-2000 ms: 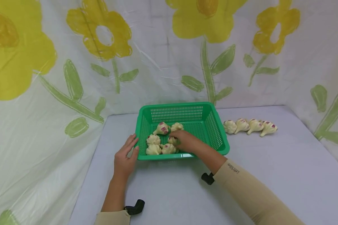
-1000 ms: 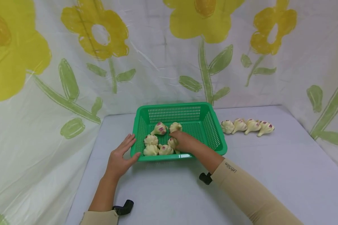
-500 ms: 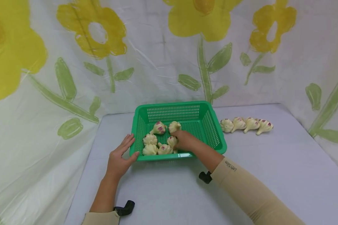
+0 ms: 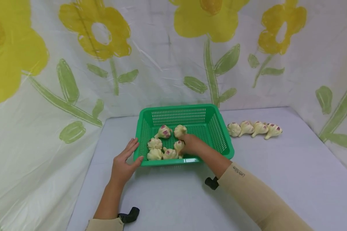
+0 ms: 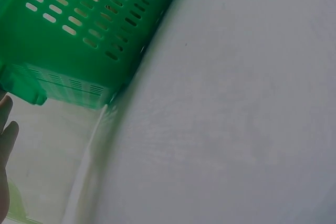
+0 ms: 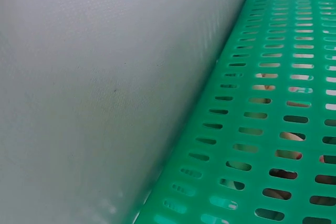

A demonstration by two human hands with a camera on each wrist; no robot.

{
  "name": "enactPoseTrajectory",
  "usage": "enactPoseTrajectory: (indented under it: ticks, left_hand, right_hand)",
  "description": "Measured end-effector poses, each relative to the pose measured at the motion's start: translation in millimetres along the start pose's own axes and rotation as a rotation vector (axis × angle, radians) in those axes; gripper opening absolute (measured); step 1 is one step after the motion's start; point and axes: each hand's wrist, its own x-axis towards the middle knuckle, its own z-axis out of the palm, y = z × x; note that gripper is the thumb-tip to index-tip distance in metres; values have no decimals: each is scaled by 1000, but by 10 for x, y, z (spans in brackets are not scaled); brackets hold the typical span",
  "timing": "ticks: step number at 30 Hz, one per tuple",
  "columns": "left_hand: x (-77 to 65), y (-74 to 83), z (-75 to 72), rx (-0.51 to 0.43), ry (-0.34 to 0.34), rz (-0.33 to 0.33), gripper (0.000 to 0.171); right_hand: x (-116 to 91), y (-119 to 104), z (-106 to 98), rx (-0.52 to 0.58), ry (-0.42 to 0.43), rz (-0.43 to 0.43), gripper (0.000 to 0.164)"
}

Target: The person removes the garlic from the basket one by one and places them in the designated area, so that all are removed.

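Observation:
A green plastic basket point(image 4: 203, 160) stands on the table with several garlic bulbs in its left half. My right hand point(image 4: 193, 145) reaches in over the front rim and holds a garlic bulb point(image 4: 178, 145) near the front wall, between thumb and fingers; part of that bulb is hidden. Just behind it lies another bulb point(image 4: 180, 131), close to my knuckles. My left hand point(image 4: 123, 165) rests at the basket's front left corner, fingers spread along the left side and thumb at the rim. In the right wrist view the slotted basket wall point(image 6: 252, 145) hides the hand.
Four-sided slotted walls enclose the bulbs. Right of the basket, several more garlic bulbs point(image 4: 253, 129) lie in a row on the white table point(image 4: 173, 199). A white curtain point(image 4: 162, 80) painted with yellow flowers hangs behind.
My left hand has spread its thumb and slid slightly toward the front left corner. My right hand has stayed by the same bulb, drawing slightly away from the one behind. The view has shifted slightly.

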Motion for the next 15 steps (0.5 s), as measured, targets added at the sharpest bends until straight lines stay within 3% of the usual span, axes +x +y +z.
enactPoseTrajectory:
  ticks: [10, 15]
  left_hand:
    - [-13, 10, 15, -13, 15, 2, 56]
    - [-7, 18, 7, -2, 4, -20, 57]
  right_hand:
    - [-48, -32, -14, 1, 25, -29, 41]
    - [-40, -19, 6, 7, 46, -46, 48]
